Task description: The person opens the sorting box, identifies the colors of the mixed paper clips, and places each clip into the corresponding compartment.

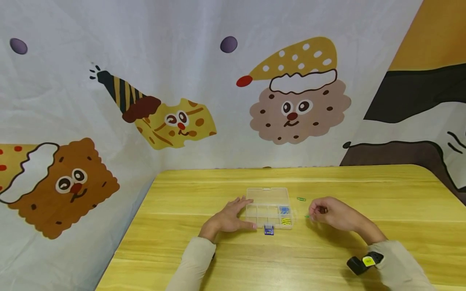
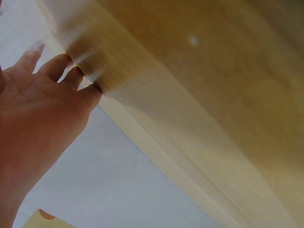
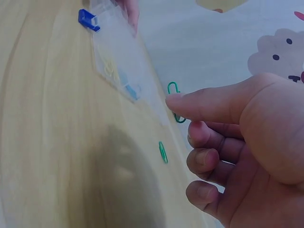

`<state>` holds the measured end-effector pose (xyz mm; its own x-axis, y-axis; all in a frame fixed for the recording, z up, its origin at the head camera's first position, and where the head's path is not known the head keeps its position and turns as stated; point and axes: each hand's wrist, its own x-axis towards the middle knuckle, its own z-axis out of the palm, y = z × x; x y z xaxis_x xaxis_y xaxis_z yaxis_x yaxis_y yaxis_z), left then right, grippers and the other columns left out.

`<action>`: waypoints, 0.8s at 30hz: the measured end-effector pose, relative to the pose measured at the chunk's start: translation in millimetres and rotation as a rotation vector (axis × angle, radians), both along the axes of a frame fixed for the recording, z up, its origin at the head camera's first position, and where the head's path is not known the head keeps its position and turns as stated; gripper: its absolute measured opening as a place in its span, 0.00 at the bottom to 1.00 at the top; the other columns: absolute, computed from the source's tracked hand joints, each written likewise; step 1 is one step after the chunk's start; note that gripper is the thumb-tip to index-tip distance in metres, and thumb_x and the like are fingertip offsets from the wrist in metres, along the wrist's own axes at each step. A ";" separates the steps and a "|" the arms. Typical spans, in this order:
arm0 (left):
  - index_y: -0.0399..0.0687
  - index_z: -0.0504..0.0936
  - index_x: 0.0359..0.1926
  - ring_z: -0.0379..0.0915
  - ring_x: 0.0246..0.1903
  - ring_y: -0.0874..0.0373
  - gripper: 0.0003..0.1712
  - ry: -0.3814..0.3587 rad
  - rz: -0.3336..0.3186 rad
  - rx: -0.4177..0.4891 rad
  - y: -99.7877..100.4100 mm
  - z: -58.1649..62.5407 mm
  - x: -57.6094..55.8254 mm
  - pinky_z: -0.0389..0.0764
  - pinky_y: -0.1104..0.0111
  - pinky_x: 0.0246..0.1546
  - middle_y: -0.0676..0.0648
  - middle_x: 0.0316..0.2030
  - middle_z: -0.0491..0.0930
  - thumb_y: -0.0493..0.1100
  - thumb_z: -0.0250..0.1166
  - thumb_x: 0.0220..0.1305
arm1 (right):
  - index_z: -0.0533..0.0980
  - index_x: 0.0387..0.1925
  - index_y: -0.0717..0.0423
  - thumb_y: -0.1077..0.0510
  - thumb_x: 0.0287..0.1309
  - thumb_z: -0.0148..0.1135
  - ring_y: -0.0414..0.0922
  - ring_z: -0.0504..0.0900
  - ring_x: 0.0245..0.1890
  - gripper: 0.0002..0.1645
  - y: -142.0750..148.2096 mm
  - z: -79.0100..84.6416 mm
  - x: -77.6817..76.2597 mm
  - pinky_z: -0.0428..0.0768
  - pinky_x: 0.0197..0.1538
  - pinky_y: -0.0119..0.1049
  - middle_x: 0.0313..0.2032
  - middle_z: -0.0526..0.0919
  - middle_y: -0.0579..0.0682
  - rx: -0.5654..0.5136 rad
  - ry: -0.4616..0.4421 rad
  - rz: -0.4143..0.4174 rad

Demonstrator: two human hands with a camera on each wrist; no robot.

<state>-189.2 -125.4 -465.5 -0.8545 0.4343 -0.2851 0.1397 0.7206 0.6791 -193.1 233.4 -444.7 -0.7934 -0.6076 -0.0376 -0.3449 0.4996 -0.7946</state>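
Note:
A clear plastic divided box [image 1: 262, 221] lies on the table, lid [image 1: 267, 195] swung back. Blue paper clips [image 1: 284, 210] fill its back right compartment, yellow paper clips [image 1: 285, 221] the front right one. My left hand [image 1: 230, 215] spreads its fingers along the box's left side, thumb by the front corner. To the right of the box, my right hand [image 1: 333, 213] pinches a green paper clip [image 3: 173, 89] between thumb and forefinger, above the table. A second green paper clip [image 1: 301, 199] lies on the table beyond that hand.
At the box's front edge is a small blue piece with a frame-like shape [image 1: 268, 230]. The wooden table [image 1: 174, 194] meets a printed cloth backdrop [image 1: 189, 48] along its far edge. A black wrist device [image 1: 358, 264] hangs at the right sleeve.

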 end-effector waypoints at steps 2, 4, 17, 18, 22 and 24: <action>0.62 0.58 0.76 0.35 0.78 0.49 0.51 -0.002 0.001 0.001 -0.2 0.2 0.0 0.47 0.42 0.73 0.50 0.79 0.45 0.63 0.71 0.56 | 0.78 0.33 0.59 0.71 0.63 0.58 0.35 0.71 0.28 0.07 -4.0 2.1 -0.6 0.72 0.29 0.29 0.29 0.80 0.47 -0.009 0.001 -0.003; 0.62 0.58 0.76 0.35 0.78 0.49 0.51 -0.003 0.002 0.002 -0.3 0.5 0.3 0.47 0.41 0.73 0.50 0.79 0.45 0.63 0.71 0.56 | 0.78 0.33 0.59 0.69 0.63 0.59 0.35 0.71 0.28 0.05 -7.9 4.2 -1.3 0.71 0.28 0.29 0.29 0.79 0.47 -0.022 -0.001 0.001; 0.62 0.58 0.76 0.35 0.78 0.49 0.51 -0.001 0.005 0.005 -0.5 2.1 1.0 0.47 0.41 0.73 0.50 0.78 0.46 0.62 0.72 0.56 | 0.79 0.33 0.59 0.71 0.60 0.61 0.38 0.71 0.29 0.05 -30.5 9.2 -10.6 0.71 0.30 0.29 0.27 0.76 0.46 0.002 0.031 -0.026; 0.62 0.58 0.76 0.35 0.78 0.49 0.51 -0.002 0.004 0.005 -0.5 2.4 1.1 0.47 0.41 0.73 0.50 0.78 0.46 0.62 0.72 0.56 | 0.79 0.33 0.60 0.71 0.60 0.60 0.38 0.71 0.29 0.06 -32.0 9.2 -11.3 0.71 0.30 0.29 0.27 0.76 0.45 0.003 0.038 -0.025; 0.62 0.58 0.76 0.36 0.78 0.49 0.50 -0.002 0.001 0.003 -0.6 3.1 1.7 0.47 0.41 0.73 0.49 0.78 0.46 0.62 0.71 0.57 | 0.79 0.32 0.60 0.70 0.60 0.61 0.37 0.71 0.28 0.05 -37.7 9.3 -14.1 0.71 0.30 0.29 0.26 0.76 0.45 -0.001 0.057 -0.020; 0.62 0.58 0.76 0.36 0.78 0.49 0.50 -0.002 0.001 0.002 -0.8 3.2 2.0 0.47 0.41 0.72 0.49 0.79 0.46 0.62 0.72 0.57 | 0.79 0.31 0.58 0.69 0.60 0.62 0.37 0.71 0.28 0.04 -40.9 9.7 -15.3 0.71 0.30 0.28 0.26 0.75 0.44 -0.001 0.068 -0.019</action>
<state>-187.2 -126.2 -462.3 -0.8544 0.4341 -0.2857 0.1378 0.7195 0.6807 -208.4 192.5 -435.1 -0.8054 -0.5925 0.0178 -0.3889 0.5054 -0.7703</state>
